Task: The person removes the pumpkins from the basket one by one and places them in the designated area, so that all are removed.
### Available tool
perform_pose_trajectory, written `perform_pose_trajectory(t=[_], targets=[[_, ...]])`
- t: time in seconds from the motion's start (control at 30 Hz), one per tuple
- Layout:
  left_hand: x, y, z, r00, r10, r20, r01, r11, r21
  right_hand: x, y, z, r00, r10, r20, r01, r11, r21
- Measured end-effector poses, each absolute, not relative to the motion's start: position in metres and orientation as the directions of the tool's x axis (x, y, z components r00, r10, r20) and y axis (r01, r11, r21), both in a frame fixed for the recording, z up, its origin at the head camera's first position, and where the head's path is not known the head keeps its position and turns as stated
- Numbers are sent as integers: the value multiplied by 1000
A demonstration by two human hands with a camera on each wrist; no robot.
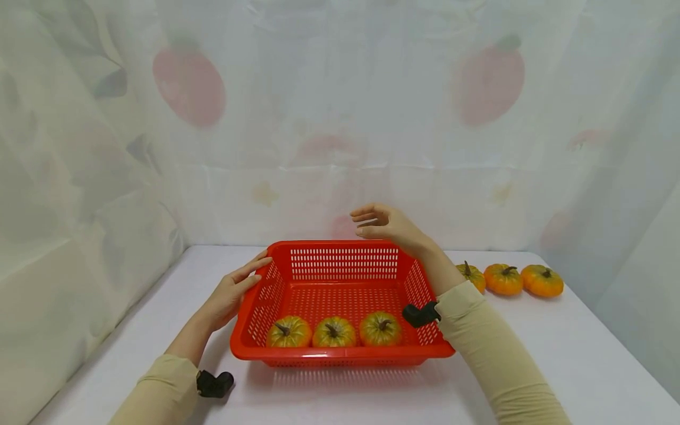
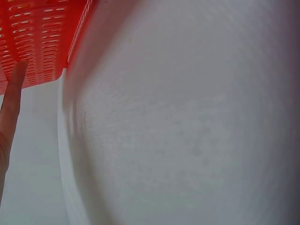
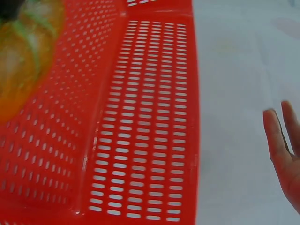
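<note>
A red plastic basket [image 1: 345, 352] with slotted walls stands on the table. Along its near side, inside, sit three small green-and-orange pumpkins, a left one [image 1: 289, 332], a middle one [image 1: 334, 333] and a right one [image 1: 381, 329]. My left hand [image 1: 236, 292] rests against the basket's left side, fingers reaching to the rim; the left wrist view has one straight finger [image 2: 14, 96] at the slotted wall. Above the far right part of the basket is my right hand [image 1: 385, 224], holding nothing, its fingers loosely extended to the left.
On the table to the right stand three more pumpkins in a row: one [image 1: 471, 276] partly behind my right forearm, a middle one [image 1: 503, 280] and an outer one [image 1: 542, 281]. A fruit-printed white curtain [image 1: 340, 118] hangs behind the table [image 1: 574, 360].
</note>
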State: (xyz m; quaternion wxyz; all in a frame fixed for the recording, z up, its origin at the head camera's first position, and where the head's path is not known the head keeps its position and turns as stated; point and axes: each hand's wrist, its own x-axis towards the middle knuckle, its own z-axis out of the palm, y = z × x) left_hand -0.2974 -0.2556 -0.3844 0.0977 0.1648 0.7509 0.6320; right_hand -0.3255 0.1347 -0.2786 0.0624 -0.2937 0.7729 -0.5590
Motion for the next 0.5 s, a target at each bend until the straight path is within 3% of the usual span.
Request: perform_pose_trajectory(t=[0.2,0.5], targets=[[-297,-255,-382,-924,376,67,128,140,982,-327,133,-288,-733,-674,86,-390,314,-865],[-297,-254,-383,-922,380,76,139,141,980,-329,130,-303,-514,-843,-158,-333,366,-869]])
